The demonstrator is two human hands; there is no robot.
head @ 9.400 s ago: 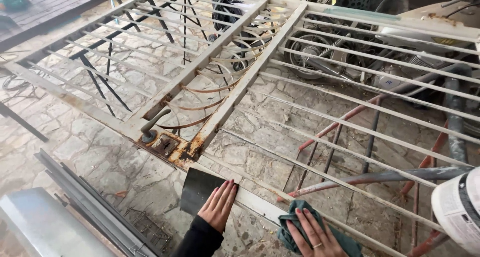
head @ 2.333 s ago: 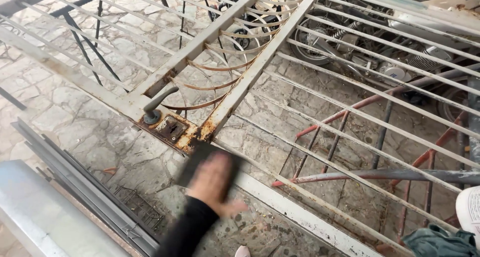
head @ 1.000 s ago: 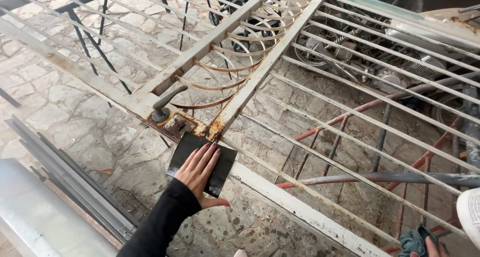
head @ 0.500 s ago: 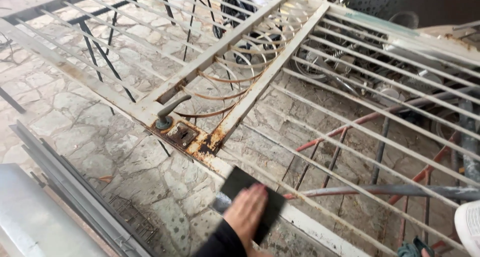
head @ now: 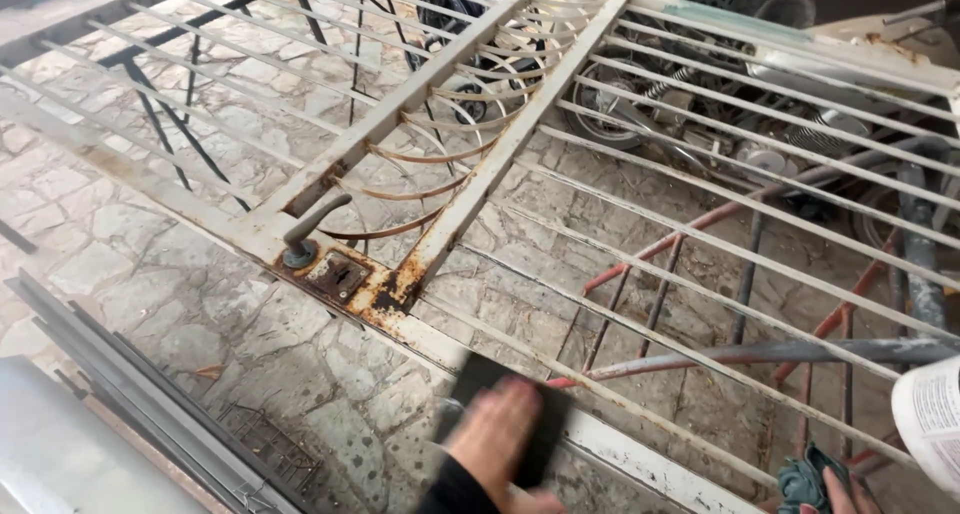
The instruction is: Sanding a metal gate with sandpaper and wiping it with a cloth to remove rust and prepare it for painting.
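— Sanding sheet (head: 545, 414), dark and square, lies flat on the white frame rail of the gate (head: 480, 174), low in the view, just past the rusty lock plate (head: 345, 274).

— Which of the hands is on it?

— The left hand (head: 500, 439). Fingers spread, palm pressed flat on top of the sheet, not curled around it. It's blurred, so I can't tell more than that.

— And the right hand (head: 845, 494)?

— Only a bit of it shows at the bottom edge, touching a teal rag (head: 800, 479). Whether it grips the rag, I cannot tell. The two hands are well apart.

— What's around them?

— A grey lever handle (head: 310, 229) stands beside the lock plate. A white container (head: 930, 424) sits at the right edge. Under the bars there's stone paving (head: 130, 274) and reddish stand legs (head: 690, 244).
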